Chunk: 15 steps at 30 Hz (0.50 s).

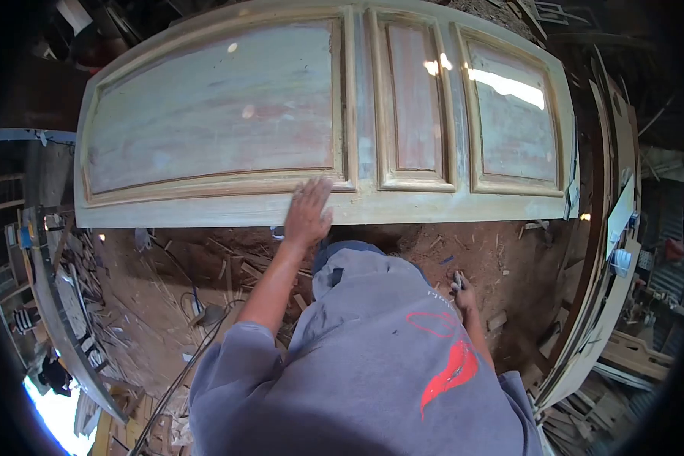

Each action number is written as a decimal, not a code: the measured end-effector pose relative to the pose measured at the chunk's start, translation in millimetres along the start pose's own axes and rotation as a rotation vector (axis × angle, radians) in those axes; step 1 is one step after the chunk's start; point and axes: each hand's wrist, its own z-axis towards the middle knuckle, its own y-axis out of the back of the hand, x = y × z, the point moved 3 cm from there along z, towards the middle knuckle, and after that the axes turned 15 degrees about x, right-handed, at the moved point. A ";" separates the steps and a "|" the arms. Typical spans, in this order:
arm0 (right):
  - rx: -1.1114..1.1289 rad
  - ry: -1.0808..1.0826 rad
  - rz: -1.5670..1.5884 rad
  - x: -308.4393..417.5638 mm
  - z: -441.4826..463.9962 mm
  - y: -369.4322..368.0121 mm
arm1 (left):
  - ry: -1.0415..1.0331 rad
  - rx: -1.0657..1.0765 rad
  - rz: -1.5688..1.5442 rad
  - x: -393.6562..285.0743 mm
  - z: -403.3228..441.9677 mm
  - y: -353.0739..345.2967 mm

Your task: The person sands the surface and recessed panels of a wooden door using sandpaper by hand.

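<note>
A panelled wooden door (228, 114) lies flat in front of me, its raised mouldings framing three panels with pale, patchy surfaces. My left hand (309, 209) rests on the door's near rail, fingers stretched out flat and reaching the lower moulding of the large left panel. Low at my right side, away from the door, is my right hand (465, 292). Its fingers are curled around something small and greyish that I cannot make out.
Wood scraps and shavings litter the brown floor (471, 247). A dark cable (182, 372) runs along the lower left. Tall boards (611, 228) lean at the right, and a long beam (61, 281) stands at the left.
</note>
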 end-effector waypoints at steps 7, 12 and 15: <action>0.022 -0.078 -0.269 169.8 -10.1 -13.4 | 0.068 -0.185 -0.009 58.1 -19.3 23.4; 0.045 0.015 -0.265 231.3 -9.9 -33.5 | -0.057 -0.097 -0.081 23.7 10.0 6.4; 0.028 -0.025 -0.343 262.1 -15.5 -41.3 | -0.143 -0.046 -0.149 -0.2 25.1 -0.3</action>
